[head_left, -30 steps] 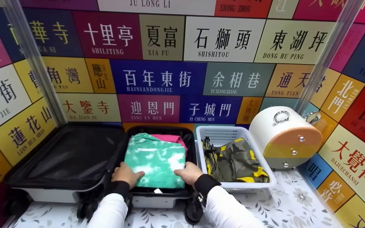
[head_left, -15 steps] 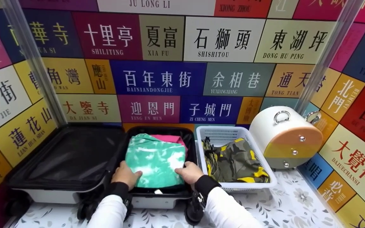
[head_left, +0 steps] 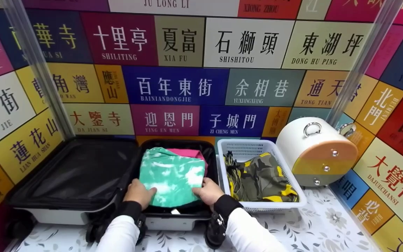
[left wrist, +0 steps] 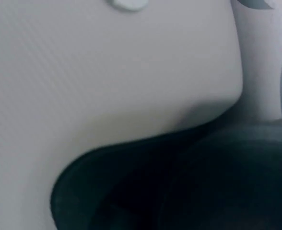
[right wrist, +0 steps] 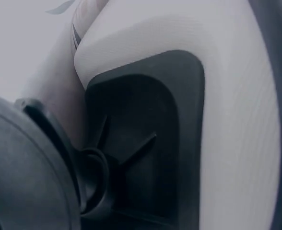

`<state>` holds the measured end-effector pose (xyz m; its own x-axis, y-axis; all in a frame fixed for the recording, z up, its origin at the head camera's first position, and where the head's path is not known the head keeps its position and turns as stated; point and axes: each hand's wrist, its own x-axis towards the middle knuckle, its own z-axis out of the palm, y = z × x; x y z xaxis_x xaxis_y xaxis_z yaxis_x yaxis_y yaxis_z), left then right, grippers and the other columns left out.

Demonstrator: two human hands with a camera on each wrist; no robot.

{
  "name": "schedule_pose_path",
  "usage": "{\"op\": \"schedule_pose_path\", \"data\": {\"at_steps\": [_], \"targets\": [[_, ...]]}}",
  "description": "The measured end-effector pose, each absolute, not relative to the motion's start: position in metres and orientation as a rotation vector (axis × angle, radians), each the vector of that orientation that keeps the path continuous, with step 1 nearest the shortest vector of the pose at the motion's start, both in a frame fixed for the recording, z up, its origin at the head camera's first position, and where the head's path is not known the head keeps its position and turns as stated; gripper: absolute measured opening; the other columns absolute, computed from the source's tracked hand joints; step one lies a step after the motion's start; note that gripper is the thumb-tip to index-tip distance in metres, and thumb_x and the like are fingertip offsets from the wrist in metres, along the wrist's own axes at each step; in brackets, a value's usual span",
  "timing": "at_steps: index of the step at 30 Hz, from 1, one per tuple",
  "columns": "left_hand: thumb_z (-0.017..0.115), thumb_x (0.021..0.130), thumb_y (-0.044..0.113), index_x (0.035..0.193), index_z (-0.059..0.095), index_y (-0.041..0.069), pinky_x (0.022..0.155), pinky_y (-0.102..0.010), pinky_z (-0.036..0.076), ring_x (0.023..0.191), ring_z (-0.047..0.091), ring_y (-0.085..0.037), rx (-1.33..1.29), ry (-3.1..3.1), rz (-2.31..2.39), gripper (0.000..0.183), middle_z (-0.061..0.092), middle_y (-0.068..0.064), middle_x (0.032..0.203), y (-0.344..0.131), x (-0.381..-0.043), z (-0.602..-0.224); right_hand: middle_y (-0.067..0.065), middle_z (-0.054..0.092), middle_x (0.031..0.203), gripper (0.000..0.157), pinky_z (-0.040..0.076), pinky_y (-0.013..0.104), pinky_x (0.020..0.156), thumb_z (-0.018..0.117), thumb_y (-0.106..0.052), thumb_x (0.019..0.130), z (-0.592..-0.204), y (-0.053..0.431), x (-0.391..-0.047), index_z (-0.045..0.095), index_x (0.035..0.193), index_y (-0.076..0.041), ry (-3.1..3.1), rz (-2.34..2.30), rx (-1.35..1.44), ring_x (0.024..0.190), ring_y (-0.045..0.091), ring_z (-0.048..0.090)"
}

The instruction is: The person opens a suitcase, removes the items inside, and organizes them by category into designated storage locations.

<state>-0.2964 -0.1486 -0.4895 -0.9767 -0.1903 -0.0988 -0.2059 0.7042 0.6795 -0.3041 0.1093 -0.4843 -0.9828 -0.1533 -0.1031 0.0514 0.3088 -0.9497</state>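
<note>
A folded green-and-white tie-dye garment (head_left: 172, 176) lies in the right half of an open suitcase (head_left: 177, 212), over a pink folded cloth (head_left: 187, 152) that shows at its far edge. My left hand (head_left: 140, 193) holds the garment's left side, thumb on top. On the opposite side my right hand (head_left: 209, 191) pinches its right edge, also thumb on top; the other fingers of both hands are partly hidden. Neither wrist view shows a hand: the left has the suitcase's pale shell (left wrist: 131, 67), the right a dark caster wheel (right wrist: 28, 167) close up.
The suitcase's other half, with a black lining (head_left: 79, 171), lies open to the left. A white plastic basket (head_left: 301, 200) with camouflage clothing (head_left: 262, 178) stands right of the suitcase. Further right is a rounded white case (head_left: 299, 140). Patterned walls enclose the back and sides.
The garment's near edge has grown more curved and its lower right corner has drawn in. Its left edge has shifted slightly right. Both hands stay almost in place.
</note>
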Motion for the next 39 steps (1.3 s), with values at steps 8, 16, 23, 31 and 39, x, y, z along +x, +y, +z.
{"op": "schedule_pose_path", "data": {"at_steps": [8, 16, 23, 31, 39], "targets": [[0.066, 0.101, 0.028, 0.154, 0.018, -0.016, 0.117, -0.06, 0.042, 0.14, 0.047, -0.055, -0.3, 2.879, 1.293, 0.084, 0.041, -0.045, 0.152, -0.1493, -0.2976, -0.4898, 0.019, 0.068, 0.121, 0.053, 0.054, 0.04, 0.096, 0.072, -0.014, 0.089, -0.4854, 0.1094, -0.3041, 0.057, 0.133, 0.011, 2.561, -1.605, -0.062, 0.106, 0.026, 0.061], [0.066, 0.1, 0.025, 0.15, 0.022, -0.016, 0.116, -0.06, 0.043, 0.138, 0.049, -0.056, -0.303, 2.878, 1.339, 0.078, 0.044, -0.046, 0.149, -0.15, -0.2992, -0.4935, 0.016, 0.068, 0.116, 0.052, 0.054, 0.037, 0.09, 0.07, -0.008, 0.084, -0.4871, 0.1098, -0.304, 0.058, 0.131, 0.01, 2.543, -1.608, -0.087, 0.1, 0.023, 0.061], [0.063, 0.102, 0.027, 0.151, 0.019, -0.016, 0.117, -0.06, 0.042, 0.139, 0.048, -0.056, -0.301, 2.868, 1.286, 0.079, 0.043, -0.046, 0.149, -0.1513, -0.3001, -0.4931, 0.021, 0.067, 0.127, 0.063, 0.053, 0.042, 0.098, 0.07, -0.006, 0.081, -0.4876, 0.1083, -0.3048, 0.053, 0.139, 0.011, 2.566, -1.604, -0.086, 0.111, 0.029, 0.061], [0.064, 0.101, 0.02, 0.149, 0.029, -0.012, 0.111, -0.059, 0.047, 0.133, 0.055, -0.053, -0.303, 2.907, 1.312, 0.067, 0.052, -0.041, 0.146, -0.148, -0.2991, -0.4909, 0.021, 0.068, 0.127, 0.069, 0.054, 0.038, 0.097, 0.068, 0.0, 0.08, -0.4889, 0.107, -0.3067, 0.052, 0.146, 0.008, 2.579, -1.648, -0.11, 0.113, 0.029, 0.062], [0.066, 0.1, 0.016, 0.131, 0.044, -0.005, 0.096, -0.059, 0.051, 0.113, 0.066, -0.049, -0.266, 3.059, 1.38, 0.043, 0.066, -0.036, 0.125, -0.1447, -0.292, -0.4866, 0.024, 0.059, 0.149, 0.076, 0.05, 0.046, 0.111, 0.064, 0.006, 0.081, -0.4857, 0.1024, -0.3036, 0.045, 0.155, 0.005, 2.595, -1.737, -0.144, 0.134, 0.035, 0.057]]}}
